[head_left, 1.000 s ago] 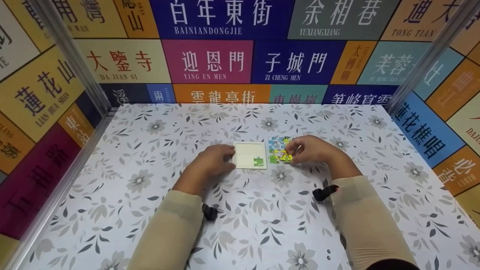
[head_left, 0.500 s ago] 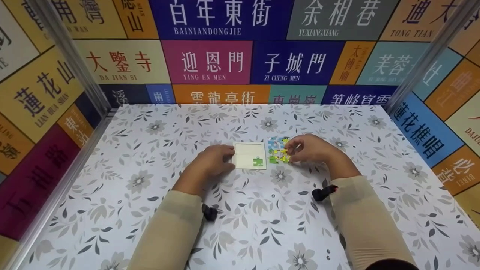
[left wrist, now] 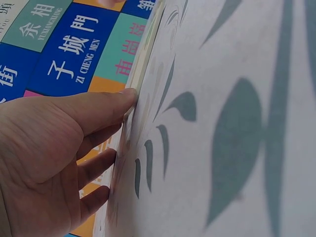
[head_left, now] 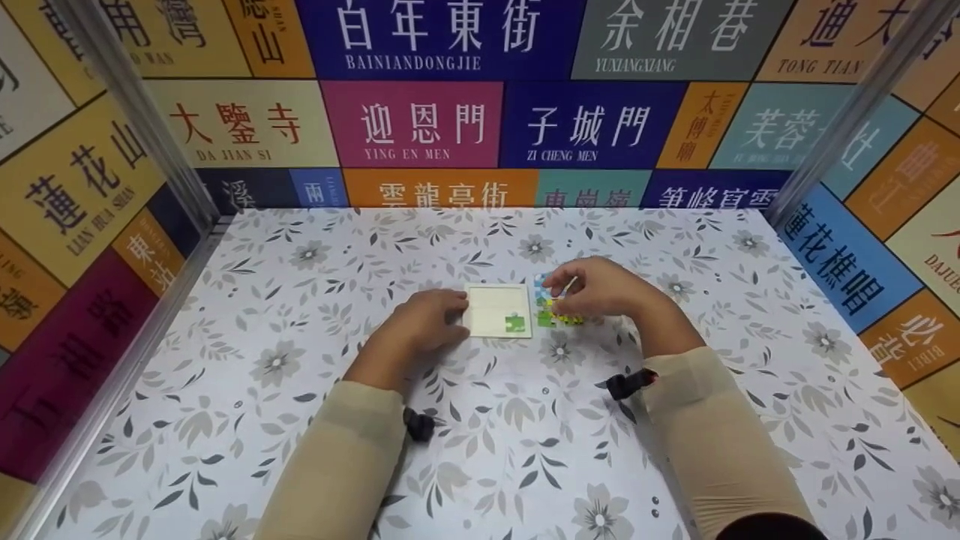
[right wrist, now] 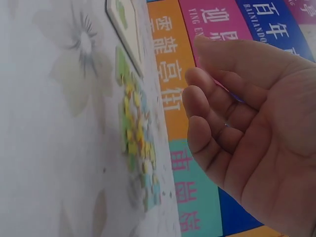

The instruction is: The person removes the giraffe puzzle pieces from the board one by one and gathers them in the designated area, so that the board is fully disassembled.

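A cream square puzzle tray lies flat on the patterned tabletop. One green jigsaw piece sits in its near right corner. My left hand rests at the tray's left edge, thumb and fingertips touching it there; the left wrist view shows the thumb and fingers fairly straight. To the right of the tray lies a cluster of colourful jigsaw pieces, blue, yellow and green. Above it hovers my right hand, fingers loosely bent, thumb and index apart. In the right wrist view nothing shows between those fingers.
The white tabletop has a grey flower and leaf print. Panels with large lettering stand behind it and along both sides. Metal posts rise at the back corners. Both forearms reach in from the near side.
My right hand has moved left and slightly away from me over the pieces, covering more of their upper part. The left hand, tray and green piece have stayed in place.
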`<state>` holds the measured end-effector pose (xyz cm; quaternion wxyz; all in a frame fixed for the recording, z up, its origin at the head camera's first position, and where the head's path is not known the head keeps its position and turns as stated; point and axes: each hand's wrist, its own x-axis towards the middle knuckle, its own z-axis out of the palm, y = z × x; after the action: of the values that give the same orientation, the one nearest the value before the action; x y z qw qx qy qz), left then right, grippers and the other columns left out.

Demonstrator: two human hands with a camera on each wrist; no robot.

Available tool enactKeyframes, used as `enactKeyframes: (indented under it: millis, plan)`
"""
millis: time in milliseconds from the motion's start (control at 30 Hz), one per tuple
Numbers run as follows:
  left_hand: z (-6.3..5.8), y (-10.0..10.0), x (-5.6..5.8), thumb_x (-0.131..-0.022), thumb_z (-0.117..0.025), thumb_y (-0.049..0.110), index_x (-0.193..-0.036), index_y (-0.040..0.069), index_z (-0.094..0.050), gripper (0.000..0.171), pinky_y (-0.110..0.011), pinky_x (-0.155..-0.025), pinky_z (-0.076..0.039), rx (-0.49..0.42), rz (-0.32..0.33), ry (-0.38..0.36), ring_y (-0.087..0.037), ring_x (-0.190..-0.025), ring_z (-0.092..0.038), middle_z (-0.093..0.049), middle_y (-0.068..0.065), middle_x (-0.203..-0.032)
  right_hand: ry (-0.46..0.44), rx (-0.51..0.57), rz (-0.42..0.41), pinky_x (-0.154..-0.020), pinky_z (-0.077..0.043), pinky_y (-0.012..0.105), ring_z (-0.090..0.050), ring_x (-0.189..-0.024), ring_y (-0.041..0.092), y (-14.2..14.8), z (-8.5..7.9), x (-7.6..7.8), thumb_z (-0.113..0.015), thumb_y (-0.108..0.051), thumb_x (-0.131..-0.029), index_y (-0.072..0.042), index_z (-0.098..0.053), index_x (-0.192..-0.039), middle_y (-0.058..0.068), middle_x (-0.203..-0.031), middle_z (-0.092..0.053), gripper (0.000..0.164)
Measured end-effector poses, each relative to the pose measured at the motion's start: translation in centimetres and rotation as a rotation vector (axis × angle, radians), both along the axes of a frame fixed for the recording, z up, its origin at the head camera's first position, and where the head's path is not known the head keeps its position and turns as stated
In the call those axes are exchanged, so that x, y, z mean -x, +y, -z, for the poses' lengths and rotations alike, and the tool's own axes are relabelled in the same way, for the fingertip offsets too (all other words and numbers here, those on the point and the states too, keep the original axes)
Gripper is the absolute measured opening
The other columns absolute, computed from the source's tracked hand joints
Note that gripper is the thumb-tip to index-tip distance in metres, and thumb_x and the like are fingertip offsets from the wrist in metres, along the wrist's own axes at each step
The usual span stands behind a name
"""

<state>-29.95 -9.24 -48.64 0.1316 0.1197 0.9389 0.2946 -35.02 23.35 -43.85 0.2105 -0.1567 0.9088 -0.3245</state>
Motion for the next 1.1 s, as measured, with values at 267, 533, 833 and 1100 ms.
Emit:
enactKeyframes:
  millis: [267,533,833,1100]
  plan:
    - [-0.3,-0.1,0.0,-0.099,-0.076,0.027,-0.151,0.018,-0.063,0.055,-0.048,-0.135,-0.026,-0.003,0.012,0.003,-0.027,-0.161,-0.038,-0.050,0.005,-0.167,0.029,0.052,-0.064,-0.092,-0.061,0.040,-0.072,-0.113,0.028,-2.9,-0.9,0.7,-0.087,-0.023,-0.090,-0.016,-0.074,-0.134,0.007,-0.124,-0.075,0.047]
    - [-0.2,0.2,0.5,-0.098,-0.077,0.028,-0.152,0.019,-0.062,0.057,-0.046,-0.134,-0.029,0.030,0.019,-0.009,-0.025,-0.160,-0.041,-0.052,0.006,-0.166,-0.016,0.039,-0.080,-0.089,-0.060,0.037,-0.071,-0.115,0.023,-4.6,0.7,1.3,-0.087,-0.032,-0.090,-0.018,-0.073,-0.136,0.004,-0.125,-0.074,0.050]
    - [-0.1,0.3,0.6,-0.098,-0.077,0.030,-0.154,0.022,-0.061,0.058,-0.048,-0.135,-0.027,0.047,0.000,-0.041,-0.024,-0.161,-0.039,-0.050,0.009,-0.167,-0.013,0.028,-0.116,-0.086,-0.059,0.036,-0.074,-0.116,0.022,-4.3,2.5,0.9,-0.085,-0.029,-0.092,-0.020,-0.076,-0.129,0.001,-0.121,-0.076,0.040]
    - [-0.2,0.2,0.6,-0.099,-0.077,0.030,-0.154,0.022,-0.061,0.058,-0.048,-0.135,-0.027,0.055,0.015,-0.034,-0.023,-0.161,-0.039,-0.050,0.009,-0.167,0.003,-0.039,-0.099,-0.086,-0.055,0.033,-0.066,-0.102,0.018,-4.9,3.0,0.9,-0.088,-0.024,-0.087,-0.020,-0.078,-0.125,0.003,-0.115,-0.076,0.039]
